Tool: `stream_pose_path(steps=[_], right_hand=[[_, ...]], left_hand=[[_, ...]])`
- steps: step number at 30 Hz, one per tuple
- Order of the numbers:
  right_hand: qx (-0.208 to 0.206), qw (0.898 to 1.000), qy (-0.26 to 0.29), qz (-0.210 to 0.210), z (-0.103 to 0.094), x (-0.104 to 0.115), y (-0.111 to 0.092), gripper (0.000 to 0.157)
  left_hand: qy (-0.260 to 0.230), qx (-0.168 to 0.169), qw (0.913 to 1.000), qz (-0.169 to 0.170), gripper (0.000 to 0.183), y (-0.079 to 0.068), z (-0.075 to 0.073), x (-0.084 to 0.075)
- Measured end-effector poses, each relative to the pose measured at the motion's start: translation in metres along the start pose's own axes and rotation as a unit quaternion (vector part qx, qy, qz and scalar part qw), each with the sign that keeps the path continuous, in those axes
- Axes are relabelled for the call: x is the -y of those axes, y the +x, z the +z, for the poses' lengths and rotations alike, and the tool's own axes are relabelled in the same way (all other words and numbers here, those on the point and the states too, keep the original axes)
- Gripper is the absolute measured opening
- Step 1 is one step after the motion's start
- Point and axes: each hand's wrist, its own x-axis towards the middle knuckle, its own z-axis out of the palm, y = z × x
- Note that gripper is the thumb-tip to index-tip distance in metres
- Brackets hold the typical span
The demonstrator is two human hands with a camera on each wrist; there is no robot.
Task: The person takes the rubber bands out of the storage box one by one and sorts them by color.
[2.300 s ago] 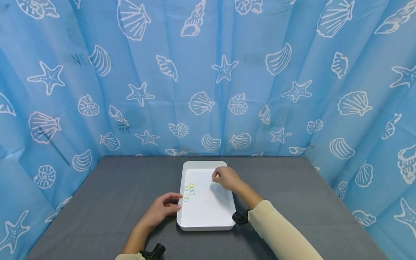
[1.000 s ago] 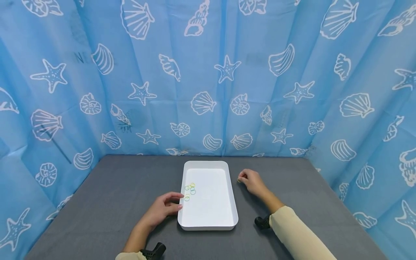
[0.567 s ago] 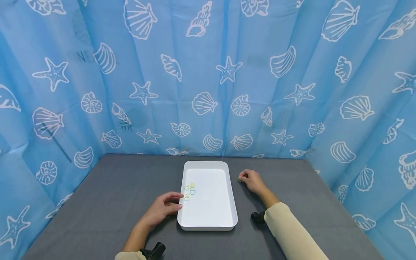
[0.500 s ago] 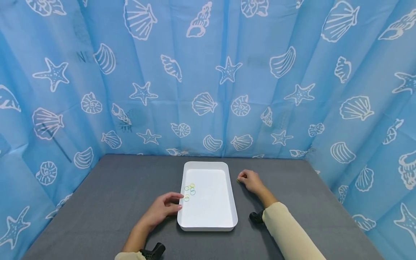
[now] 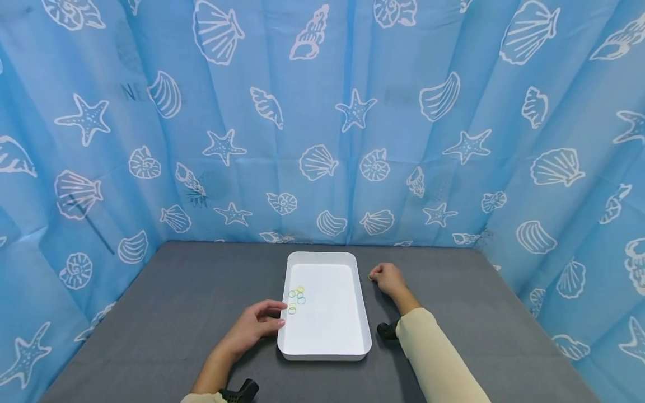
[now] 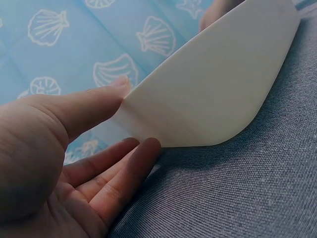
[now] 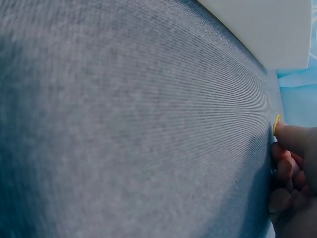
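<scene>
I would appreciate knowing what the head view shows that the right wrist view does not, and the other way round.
Only the head view: the small coloured rings lying inside the white tray, the left hand touching the tray's side, and the cream sleeves.

Only the right wrist view: the tray's outer wall on the right hand's side, and the fine ribbed weave of the grey cloth up close.

Both: the right hand with a yellow ring at its fingertips, tiny from the head, plus parts of the tray, cloth and blue curtain.

Left grip (image 5: pixel 254 324): extended, relaxed, parted | Right grip (image 5: pixel 389 280): curled, pinching
</scene>
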Motion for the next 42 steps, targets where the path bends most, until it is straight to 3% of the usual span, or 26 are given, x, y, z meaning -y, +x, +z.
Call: stream_pose_path(steps=[7, 17, 23, 33, 42], right_hand=[[-0.014, 1.0, -0.006, 0.001, -0.001, 0.003, -0.004, 0.012], [-0.032, 0.996, 0.078, -0.029, -0.001, -0.012, -0.009, 0.009], [-0.026, 0.991, 0.118, -0.063, -0.005, -0.009, -0.012, 0.007], [-0.024, 0.981, 0.183, -0.051, -0.001, -0.003, -0.022, 0.007], [-0.026, 0.965, 0.257, -0.047, -0.006, 0.018, -0.026, 0.011]], left_hand=[[-0.006, -0.001, 1.0, 0.0, 0.043, 0.001, 0.001, 0.001], [-0.002, 0.005, 1.0, 0.004, 0.043, 0.001, 0.002, 0.001], [0.001, 0.002, 1.0, 0.002, 0.043, 0.002, 0.001, 0.001], [0.007, -0.003, 1.0, 0.004, 0.043, 0.0, 0.002, -0.001], [-0.001, -0.006, 1.0, 0.002, 0.042, 0.002, 0.001, 0.002]])
